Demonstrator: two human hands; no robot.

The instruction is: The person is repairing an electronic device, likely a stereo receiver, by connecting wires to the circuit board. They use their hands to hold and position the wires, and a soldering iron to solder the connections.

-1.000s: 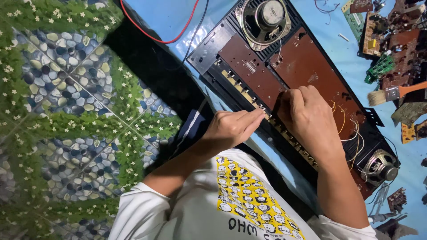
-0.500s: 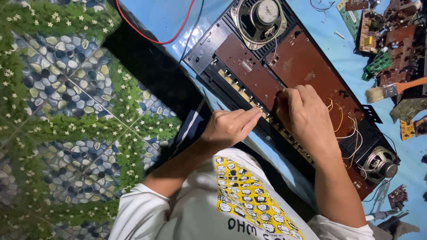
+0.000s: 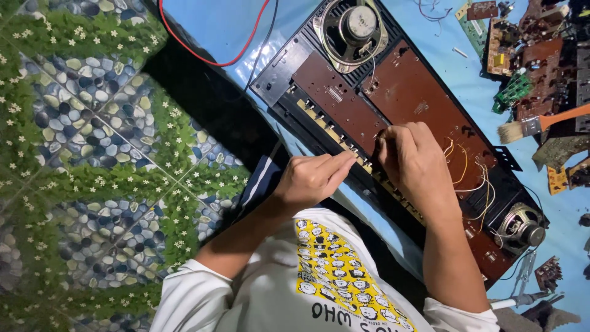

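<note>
I see the open radio chassis [image 3: 393,132] lying slantwise on the sheet [image 3: 227,31], running from upper middle down to the lower right. One speaker [image 3: 353,27] sits at its upper end, another speaker [image 3: 522,229] at its lower right end, with the circuit boards [image 3: 424,101] between them. My left hand [image 3: 310,178] rests at the chassis's near edge; my right hand [image 3: 413,158] lies on the boards just beside it. Right of the chassis lies a brush [image 3: 534,125] among loose boards [image 3: 528,55] — the tiled floor [image 3: 80,154] spreads to the left
</note>
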